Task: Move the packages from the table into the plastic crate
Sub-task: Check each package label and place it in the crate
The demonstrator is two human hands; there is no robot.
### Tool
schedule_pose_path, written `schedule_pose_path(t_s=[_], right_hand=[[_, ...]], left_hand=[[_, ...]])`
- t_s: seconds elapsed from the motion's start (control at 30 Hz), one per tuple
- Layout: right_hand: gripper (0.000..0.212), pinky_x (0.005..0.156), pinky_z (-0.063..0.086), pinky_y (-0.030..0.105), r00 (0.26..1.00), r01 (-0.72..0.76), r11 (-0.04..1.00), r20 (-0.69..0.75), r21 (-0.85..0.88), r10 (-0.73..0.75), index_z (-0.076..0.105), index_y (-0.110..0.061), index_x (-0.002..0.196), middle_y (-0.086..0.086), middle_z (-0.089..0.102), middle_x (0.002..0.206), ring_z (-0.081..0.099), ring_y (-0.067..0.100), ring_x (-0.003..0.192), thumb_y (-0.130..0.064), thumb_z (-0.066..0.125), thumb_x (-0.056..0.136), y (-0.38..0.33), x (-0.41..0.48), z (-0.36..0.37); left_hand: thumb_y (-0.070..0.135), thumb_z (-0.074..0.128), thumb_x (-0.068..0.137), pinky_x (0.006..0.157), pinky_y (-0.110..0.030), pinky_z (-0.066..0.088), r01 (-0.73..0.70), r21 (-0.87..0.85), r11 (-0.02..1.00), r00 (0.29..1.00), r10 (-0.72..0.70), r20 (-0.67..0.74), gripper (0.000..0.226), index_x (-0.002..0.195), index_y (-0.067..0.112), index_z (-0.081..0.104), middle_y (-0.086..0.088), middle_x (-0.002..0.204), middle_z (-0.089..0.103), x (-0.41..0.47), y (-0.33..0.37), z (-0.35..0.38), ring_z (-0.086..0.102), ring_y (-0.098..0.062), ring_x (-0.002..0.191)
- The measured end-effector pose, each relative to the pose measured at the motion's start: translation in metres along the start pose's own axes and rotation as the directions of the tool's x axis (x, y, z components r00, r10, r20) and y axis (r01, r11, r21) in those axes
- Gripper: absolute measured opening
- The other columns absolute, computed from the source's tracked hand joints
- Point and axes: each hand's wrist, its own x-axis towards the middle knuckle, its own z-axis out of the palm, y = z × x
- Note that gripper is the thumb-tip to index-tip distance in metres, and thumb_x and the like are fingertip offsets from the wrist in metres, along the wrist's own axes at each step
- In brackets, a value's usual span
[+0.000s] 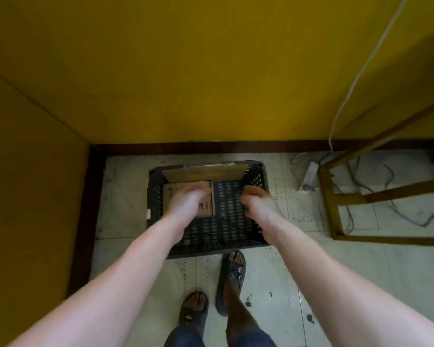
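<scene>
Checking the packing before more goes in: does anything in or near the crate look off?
The large flat cardboard package stands on edge against the far wall of the black plastic crate, poking above the rim, while the small box lies flat on the bottom. Loose cables sprawl on the floor at right.

Pale tiled floor (273, 284), flecked with dark spots and grimy along the grout lines, bounded at the far edge and at the left by dark brown skirting (211, 146) under yellow walls. Standing on the tiles, close to the far skirting: black plastic crate (211, 249) with perforated sides. Just in front of it, two feet in dark sandals (232, 274), one ahead of the other, the front toes almost touching the crate's near wall. To the right, well apart from the crate: legs and rails of a wooden frame (327, 196). Around and under that frame, loose dark cables (386, 176) and a pale power strip (311, 172).
</scene>
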Motion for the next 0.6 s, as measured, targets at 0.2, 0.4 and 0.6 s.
schedule_pose_path(t_s=[0.2,0.4,0.6], right_hand=[[0.038,0.081,0.047,0.031,0.985,0.089,0.994,-0.153,0.07,-0.078,0.054,-0.026,0.134,-0.003,0.06,0.109,0.057,0.008,0.091,-0.021,0.054,0.096,-0.021,-0.133,-0.041],[0.034,0.104,0.046,0.042,0.941,0.207,0.972,-0.295,0.114,-0.166,0.055,-0.025,0.132,0.002,0.055,0.136,0.054,0.022,0.121,-0.022,0.053,0.097,-0.029,-0.233,-0.093],[0.027,0.094,0.052,0.034,0.855,0.407,0.891,-0.429,0.203,-0.293,0.06,-0.027,0.12,-0.001,0.064,0.122,0.06,0.013,0.107,-0.021,0.056,0.094,-0.026,-0.297,-0.176]], left_hand=[[0.023,0.046,0.103,0.109,-0.037,0.041,-0.086,-0.008,0.996,0.987,0.086,0.133,0.031,0.131,0.019,0.058,0.001,0.125,0.064,-0.116,0.061,0.011,0.058,-0.015,0.119],[0.023,0.044,0.103,0.102,-0.035,0.044,-0.231,0.019,0.973,0.949,0.221,0.226,0.03,0.127,0.018,0.061,0.003,0.119,0.067,-0.186,0.112,0.061,0.061,-0.013,0.11],[0.021,0.051,0.099,0.086,-0.029,0.049,-0.386,0.045,0.922,0.856,0.339,0.391,0.026,0.122,0.018,0.064,0.001,0.116,0.07,-0.239,0.144,0.147,0.065,-0.015,0.108]])
